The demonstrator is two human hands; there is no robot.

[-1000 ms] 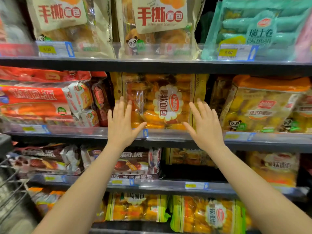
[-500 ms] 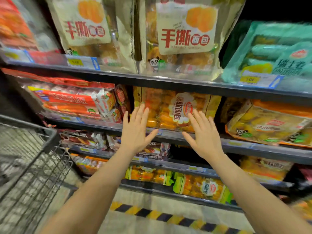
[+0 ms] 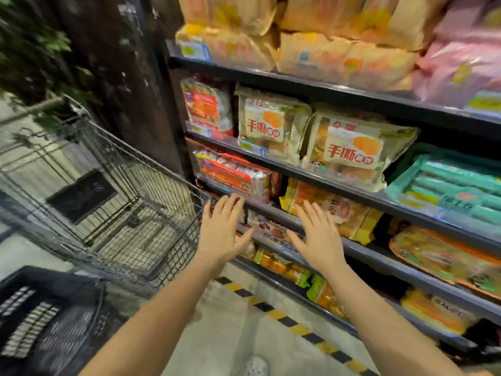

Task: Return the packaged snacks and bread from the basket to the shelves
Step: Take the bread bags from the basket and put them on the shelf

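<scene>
My left hand (image 3: 222,231) and my right hand (image 3: 319,239) are both raised in front of the shelves (image 3: 360,198), fingers spread, holding nothing. Just beyond my right hand, a yellow-orange bag of soft bread (image 3: 342,210) lies on the middle shelf. A red pack of bread (image 3: 235,177) sits on the same shelf above my left hand. Two cream bags of hand-torn bread (image 3: 352,150) stand one shelf up. A dark plastic basket (image 3: 40,321) is at the bottom left; its contents are hidden.
A wire shopping cart (image 3: 113,202) stands to the left of the shelves, close to my left hand. A teal pack of rolls (image 3: 450,185) is at the right. Yellow-black hazard tape (image 3: 287,321) runs along the floor under the bottom shelf. A dark pillar (image 3: 122,77) borders the shelving.
The view has swung left and pulled back, bringing the cart and the basket into sight. Both hands have drawn away from the soft bread bag and stay spread.
</scene>
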